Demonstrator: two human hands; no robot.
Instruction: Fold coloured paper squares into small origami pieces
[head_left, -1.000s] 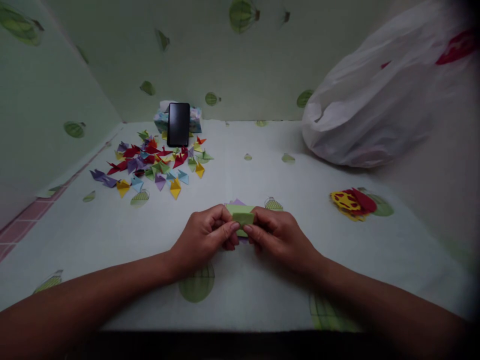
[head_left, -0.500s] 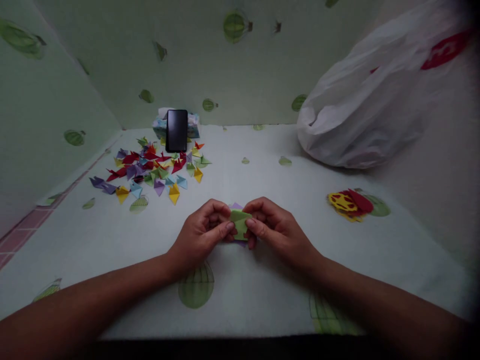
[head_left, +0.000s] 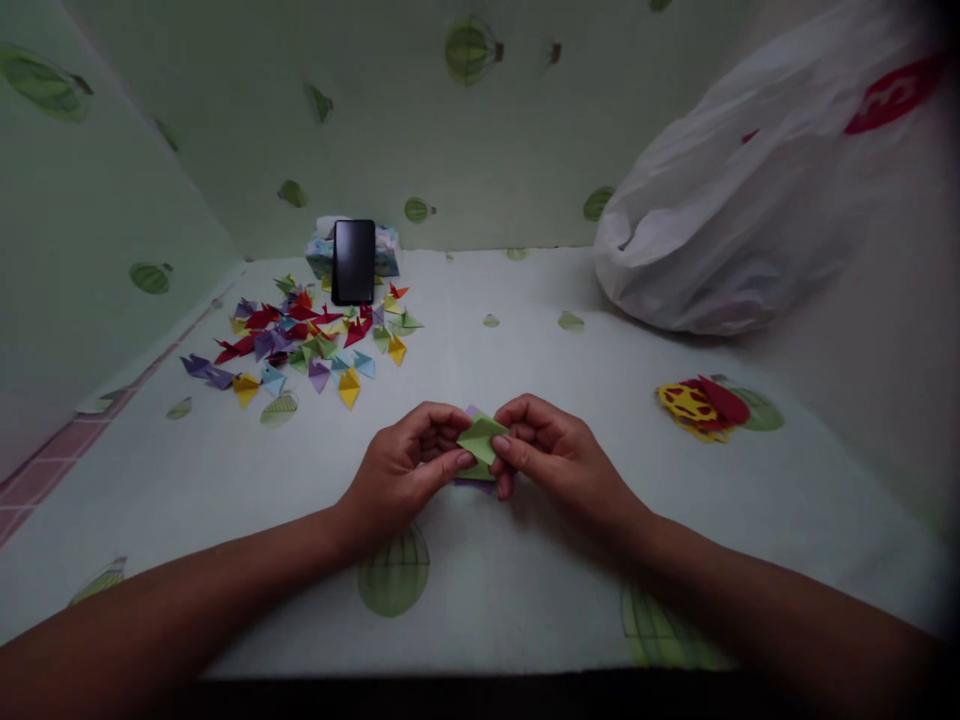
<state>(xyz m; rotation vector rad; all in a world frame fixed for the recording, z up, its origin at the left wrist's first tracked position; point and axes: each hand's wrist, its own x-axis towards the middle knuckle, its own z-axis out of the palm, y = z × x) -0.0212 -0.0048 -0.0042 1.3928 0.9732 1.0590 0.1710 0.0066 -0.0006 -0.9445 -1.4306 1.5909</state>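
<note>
A small folded green paper piece (head_left: 480, 440) is pinched between my two hands just above the table's middle. My left hand (head_left: 405, 470) grips its left side with thumb and curled fingers. My right hand (head_left: 555, 455) pinches its right side the same way. A few flat paper sheets, the purple one (head_left: 472, 482) showing, lie on the table directly under my hands.
A heap of several folded paper triangles in many colours (head_left: 307, 335) lies at the back left. A black phone (head_left: 353, 261) leans upright on a tissue box behind it. A big white plastic bag (head_left: 742, 210) fills the back right. Red and yellow paper (head_left: 701, 405) lies right.
The green paper went from a flat folded rectangle to a narrower pointed shape between my fingers. My hands stayed in the same place over the table.
</note>
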